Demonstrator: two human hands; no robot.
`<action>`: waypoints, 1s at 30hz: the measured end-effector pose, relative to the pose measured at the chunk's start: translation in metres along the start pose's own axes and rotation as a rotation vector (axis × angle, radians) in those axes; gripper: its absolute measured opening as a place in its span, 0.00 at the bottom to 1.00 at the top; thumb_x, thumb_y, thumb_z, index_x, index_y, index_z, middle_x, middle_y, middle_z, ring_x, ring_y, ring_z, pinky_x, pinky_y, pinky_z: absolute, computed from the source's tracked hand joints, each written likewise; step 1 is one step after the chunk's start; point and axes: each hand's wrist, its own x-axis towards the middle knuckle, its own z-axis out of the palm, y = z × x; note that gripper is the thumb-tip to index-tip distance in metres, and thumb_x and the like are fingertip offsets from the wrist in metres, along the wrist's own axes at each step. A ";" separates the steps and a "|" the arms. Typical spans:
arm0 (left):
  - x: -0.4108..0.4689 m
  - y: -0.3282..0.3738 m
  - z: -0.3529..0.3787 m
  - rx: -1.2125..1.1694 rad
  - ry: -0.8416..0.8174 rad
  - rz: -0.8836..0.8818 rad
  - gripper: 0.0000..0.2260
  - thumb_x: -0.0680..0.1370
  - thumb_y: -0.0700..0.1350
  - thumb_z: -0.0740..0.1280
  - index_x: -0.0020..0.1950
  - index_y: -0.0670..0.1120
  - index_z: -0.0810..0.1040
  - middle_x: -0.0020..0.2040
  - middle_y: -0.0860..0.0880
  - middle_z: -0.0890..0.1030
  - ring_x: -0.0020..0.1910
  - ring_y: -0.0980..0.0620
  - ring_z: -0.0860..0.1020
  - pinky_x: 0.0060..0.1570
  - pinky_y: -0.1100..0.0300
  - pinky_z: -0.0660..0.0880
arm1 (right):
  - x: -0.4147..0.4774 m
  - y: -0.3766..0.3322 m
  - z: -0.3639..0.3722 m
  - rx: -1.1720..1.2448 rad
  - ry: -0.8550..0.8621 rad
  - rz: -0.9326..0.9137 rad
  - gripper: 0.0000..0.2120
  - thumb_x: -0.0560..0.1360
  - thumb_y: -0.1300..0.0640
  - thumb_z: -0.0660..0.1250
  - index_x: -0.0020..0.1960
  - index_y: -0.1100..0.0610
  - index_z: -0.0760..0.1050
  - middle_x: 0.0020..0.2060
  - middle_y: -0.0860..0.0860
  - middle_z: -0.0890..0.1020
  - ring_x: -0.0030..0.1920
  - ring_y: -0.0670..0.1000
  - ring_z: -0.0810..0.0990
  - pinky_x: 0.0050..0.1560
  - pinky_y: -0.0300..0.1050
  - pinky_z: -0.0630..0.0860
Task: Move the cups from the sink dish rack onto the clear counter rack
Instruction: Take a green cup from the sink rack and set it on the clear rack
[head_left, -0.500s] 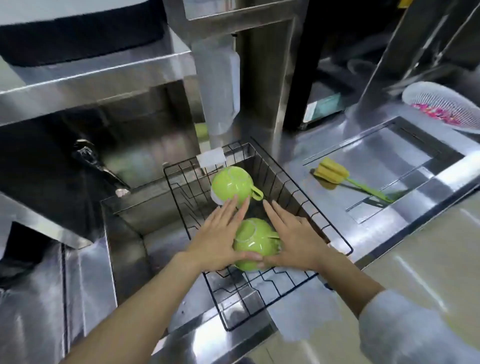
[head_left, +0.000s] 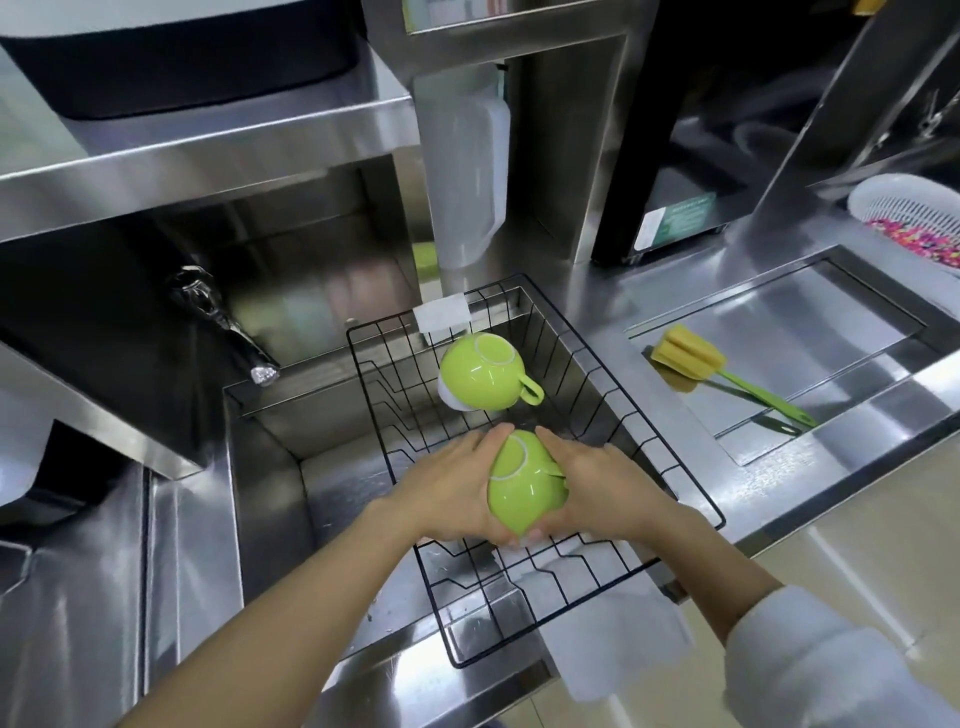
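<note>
A black wire dish rack (head_left: 696, 512) sits over the steel sink. Two green cups lie in it, bottoms up. The near green cup (head_left: 522, 488) is cupped between both hands: my left hand (head_left: 452, 491) presses its left side and my right hand (head_left: 605, 491) covers its right side and handle. The far green cup (head_left: 485, 371) rests tilted at the back of the rack, handle pointing right, apart from my hands. No clear counter rack shows in this view.
A chrome faucet (head_left: 223, 325) angles over the sink basin (head_left: 322, 483) on the left. A yellow sponge brush (head_left: 691, 358) with a green handle lies on the recessed steel counter at right. A white colander (head_left: 914, 218) stands far right. Steel shelving rises behind.
Both hands have closed in around the near green cup, fingers now curled against its sides instead of stretched flat. The far cup has not moved.
</note>
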 end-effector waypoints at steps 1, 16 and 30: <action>-0.002 0.001 -0.004 -0.021 0.027 0.002 0.52 0.58 0.61 0.76 0.73 0.54 0.49 0.70 0.50 0.65 0.67 0.48 0.66 0.61 0.53 0.69 | 0.000 -0.002 -0.005 0.007 0.019 -0.015 0.52 0.61 0.40 0.74 0.74 0.55 0.48 0.68 0.53 0.70 0.66 0.54 0.69 0.65 0.53 0.64; -0.156 -0.035 -0.127 0.080 0.618 -0.050 0.50 0.54 0.70 0.69 0.72 0.53 0.58 0.66 0.54 0.71 0.63 0.58 0.63 0.61 0.70 0.51 | -0.010 -0.157 -0.097 0.100 0.149 -0.382 0.54 0.59 0.42 0.77 0.74 0.46 0.48 0.72 0.45 0.64 0.69 0.45 0.64 0.65 0.38 0.63; -0.349 -0.154 -0.172 0.091 0.801 -0.298 0.51 0.52 0.66 0.73 0.72 0.56 0.57 0.70 0.54 0.68 0.69 0.54 0.64 0.68 0.58 0.60 | 0.005 -0.382 -0.050 0.165 0.249 -0.731 0.51 0.60 0.44 0.77 0.73 0.44 0.51 0.70 0.40 0.65 0.69 0.43 0.64 0.63 0.37 0.63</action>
